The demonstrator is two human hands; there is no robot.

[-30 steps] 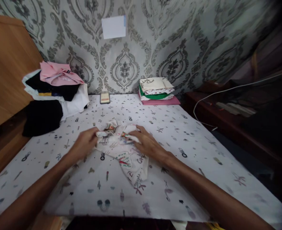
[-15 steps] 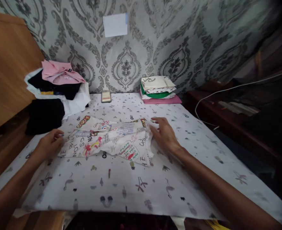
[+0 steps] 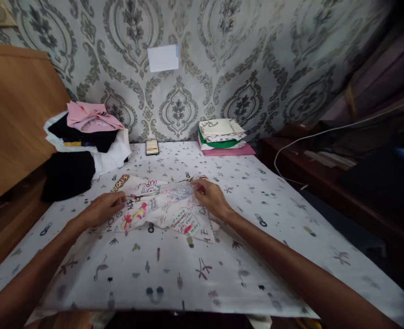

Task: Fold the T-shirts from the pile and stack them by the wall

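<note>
A white garment (image 3: 167, 210) with coloured lettering and doodles lies spread on the patterned white cloth (image 3: 154, 269); its exact kind is unclear. Over its left part is my left hand (image 3: 106, 208), fingers closed and pinching the fabric. My right hand (image 3: 211, 199) pinches the garment near its upper right corner, thumb and fingers together. Some of the print under both hands is hidden.
At the back left sits a loose heap of clothes, a pink garment (image 3: 94, 118) on top and a black one (image 3: 70, 176) below. A folded stack (image 3: 220, 130) stands at the back right, near a small framed card (image 3: 151, 146). A white cable (image 3: 311, 136) crosses the dark furniture at right.
Both hands have moved inward from beside the garment's ends and closed on its fabric. The view has tilted up slightly.
</note>
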